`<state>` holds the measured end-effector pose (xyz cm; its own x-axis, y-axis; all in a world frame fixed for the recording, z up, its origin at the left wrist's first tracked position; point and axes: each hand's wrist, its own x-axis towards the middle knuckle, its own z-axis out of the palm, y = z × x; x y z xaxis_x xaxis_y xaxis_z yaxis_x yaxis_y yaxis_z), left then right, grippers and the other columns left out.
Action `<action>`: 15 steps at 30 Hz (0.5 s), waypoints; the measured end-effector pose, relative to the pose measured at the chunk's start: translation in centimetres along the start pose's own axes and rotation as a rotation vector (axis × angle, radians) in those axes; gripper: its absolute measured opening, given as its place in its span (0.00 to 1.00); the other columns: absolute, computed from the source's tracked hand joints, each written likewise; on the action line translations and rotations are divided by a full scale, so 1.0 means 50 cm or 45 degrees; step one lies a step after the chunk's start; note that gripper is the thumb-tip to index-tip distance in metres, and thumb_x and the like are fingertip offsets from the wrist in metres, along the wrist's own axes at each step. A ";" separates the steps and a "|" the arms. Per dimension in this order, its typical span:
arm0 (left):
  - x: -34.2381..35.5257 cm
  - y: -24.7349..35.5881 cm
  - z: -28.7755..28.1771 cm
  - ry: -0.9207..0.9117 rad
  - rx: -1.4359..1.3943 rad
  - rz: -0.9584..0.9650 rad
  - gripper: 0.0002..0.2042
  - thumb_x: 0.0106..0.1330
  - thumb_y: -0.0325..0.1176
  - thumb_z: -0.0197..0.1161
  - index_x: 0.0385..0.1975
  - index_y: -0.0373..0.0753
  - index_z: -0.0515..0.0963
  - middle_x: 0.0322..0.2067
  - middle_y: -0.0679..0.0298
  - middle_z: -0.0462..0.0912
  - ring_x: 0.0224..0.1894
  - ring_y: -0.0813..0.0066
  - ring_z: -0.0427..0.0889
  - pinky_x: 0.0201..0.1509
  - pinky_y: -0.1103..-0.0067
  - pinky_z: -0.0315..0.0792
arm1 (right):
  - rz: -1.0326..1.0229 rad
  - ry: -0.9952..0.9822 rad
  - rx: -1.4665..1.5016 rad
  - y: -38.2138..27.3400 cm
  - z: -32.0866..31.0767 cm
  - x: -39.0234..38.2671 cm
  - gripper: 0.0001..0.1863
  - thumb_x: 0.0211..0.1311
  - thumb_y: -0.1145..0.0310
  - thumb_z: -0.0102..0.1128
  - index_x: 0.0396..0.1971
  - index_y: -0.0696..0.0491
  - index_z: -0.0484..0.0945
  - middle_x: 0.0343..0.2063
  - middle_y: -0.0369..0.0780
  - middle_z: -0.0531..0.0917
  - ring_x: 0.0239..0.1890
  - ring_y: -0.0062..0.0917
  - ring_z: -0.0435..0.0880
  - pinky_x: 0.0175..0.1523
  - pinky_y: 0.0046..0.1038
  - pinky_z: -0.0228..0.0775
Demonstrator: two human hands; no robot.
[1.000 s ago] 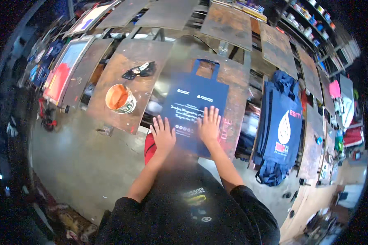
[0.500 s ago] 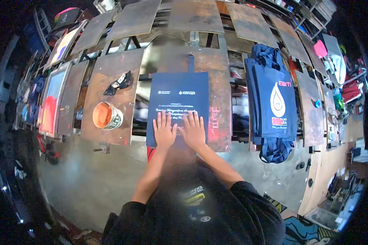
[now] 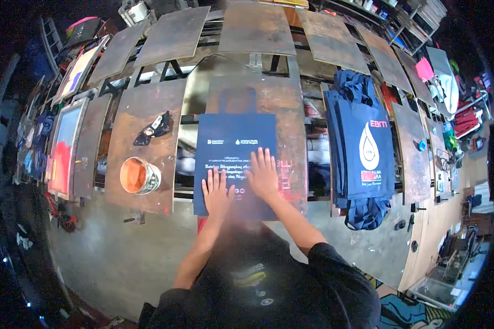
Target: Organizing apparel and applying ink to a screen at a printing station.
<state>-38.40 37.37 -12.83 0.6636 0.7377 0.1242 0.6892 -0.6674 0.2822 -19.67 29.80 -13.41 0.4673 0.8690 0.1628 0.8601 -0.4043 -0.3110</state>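
A flat navy tote bag (image 3: 211,131) with white print lies on a stained brown board (image 3: 290,131) in front of me. Its handle loop (image 3: 237,98) stretches toward the far end of the board. My left hand (image 3: 218,196) rests palm down on the bag's near left part, fingers spread. Farther up, on the right half, my right hand (image 3: 264,174) also lies flat with fingers apart. Neither hand grips anything; they cover some of the print.
To the right, a stack of printed navy tote bags (image 3: 362,148) covers another board. On the left board stand a tub of orange ink (image 3: 140,175) and a crumpled dark cloth (image 3: 152,129). A framed screen (image 3: 66,148) leans farther left. Gaps separate the boards.
My right hand has slid away from me over the bag, while my left hand has shifted slightly nearer. The whole view has tilted a little, and more of the handle loop shows.
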 end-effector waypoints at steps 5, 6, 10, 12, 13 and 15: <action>0.006 0.010 -0.021 -0.102 -0.034 -0.048 0.34 0.75 0.50 0.56 0.78 0.42 0.61 0.80 0.52 0.55 0.82 0.52 0.50 0.83 0.53 0.40 | 0.084 -0.026 -0.104 0.045 0.026 0.126 0.40 0.76 0.43 0.49 0.78 0.53 0.59 0.80 0.49 0.55 0.82 0.48 0.47 0.83 0.49 0.39; 0.008 0.012 -0.024 -0.102 -0.037 -0.045 0.34 0.74 0.50 0.56 0.78 0.42 0.62 0.80 0.52 0.55 0.82 0.52 0.50 0.83 0.53 0.40 | 0.071 0.017 -0.110 0.055 0.029 0.152 0.40 0.76 0.43 0.49 0.78 0.53 0.59 0.80 0.48 0.55 0.82 0.48 0.47 0.83 0.49 0.39; 0.013 0.014 -0.033 -0.122 -0.049 -0.053 0.34 0.74 0.49 0.57 0.77 0.42 0.63 0.79 0.51 0.56 0.82 0.52 0.51 0.82 0.52 0.41 | 0.103 0.008 -0.115 0.096 0.037 0.240 0.40 0.76 0.43 0.48 0.78 0.53 0.58 0.80 0.46 0.55 0.83 0.47 0.46 0.83 0.48 0.39; 0.014 0.015 -0.036 -0.117 -0.081 -0.063 0.34 0.73 0.49 0.58 0.77 0.42 0.64 0.79 0.51 0.57 0.82 0.51 0.52 0.82 0.51 0.42 | 0.130 -0.014 -0.104 0.113 0.039 0.269 0.41 0.76 0.44 0.48 0.78 0.55 0.58 0.80 0.44 0.56 0.83 0.46 0.46 0.83 0.49 0.38; 0.013 0.016 -0.037 -0.094 -0.073 -0.053 0.34 0.73 0.49 0.58 0.76 0.42 0.64 0.79 0.51 0.58 0.82 0.51 0.52 0.82 0.51 0.43 | 0.113 0.031 -0.117 0.113 0.042 0.273 0.41 0.76 0.44 0.48 0.78 0.56 0.58 0.80 0.44 0.56 0.83 0.46 0.46 0.83 0.50 0.38; 0.013 0.017 -0.038 -0.064 -0.077 -0.048 0.34 0.73 0.48 0.58 0.76 0.42 0.65 0.79 0.51 0.58 0.81 0.50 0.52 0.82 0.51 0.43 | 0.159 -0.009 -0.187 0.107 0.042 0.272 0.41 0.76 0.44 0.49 0.78 0.57 0.58 0.80 0.44 0.57 0.83 0.47 0.47 0.83 0.52 0.37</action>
<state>-37.92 37.47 -10.70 0.6523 0.7552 0.0646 0.6962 -0.6307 0.3429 -9.12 40.06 -14.82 0.5712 0.8113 0.1248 0.8165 -0.5459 -0.1880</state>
